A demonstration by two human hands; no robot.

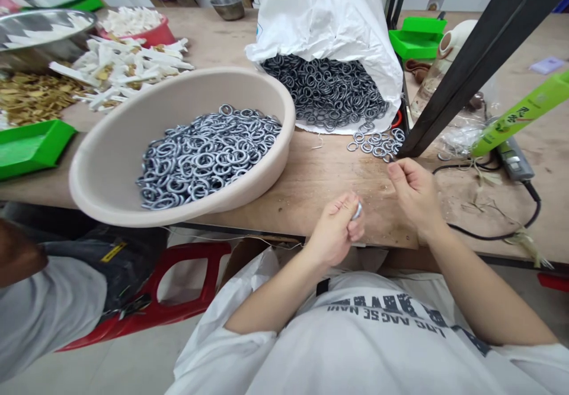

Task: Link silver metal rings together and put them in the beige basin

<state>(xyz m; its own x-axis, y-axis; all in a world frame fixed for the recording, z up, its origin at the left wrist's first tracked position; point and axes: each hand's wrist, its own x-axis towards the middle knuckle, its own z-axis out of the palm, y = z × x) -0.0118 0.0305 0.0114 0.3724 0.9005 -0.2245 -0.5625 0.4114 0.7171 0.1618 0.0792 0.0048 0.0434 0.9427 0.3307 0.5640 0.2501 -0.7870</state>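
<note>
My left hand [335, 229] is closed on a metal ring [357, 210] above the table's front edge. To its right, my right hand [413, 193] is also closed, near the foot of a dark post; a small dark tip shows at its thumb, too little to name. The two hands are apart. A beige basin [89, 169] at the left holds a heap of metal rings [208, 158]. Behind it, a white sack [320, 21] lies with its mouth open, full of darker rings [329, 89]. Several loose rings [376, 144] lie by the sack's mouth.
The dark post [466, 57] slants up on the right, beside a green packet [524, 110] and a power strip [513, 158] with a black cable. White pieces [128, 66], a green tray [35, 146] and a steel bowl [44, 51] stand left. A person's sleeve [57, 300] is lower left.
</note>
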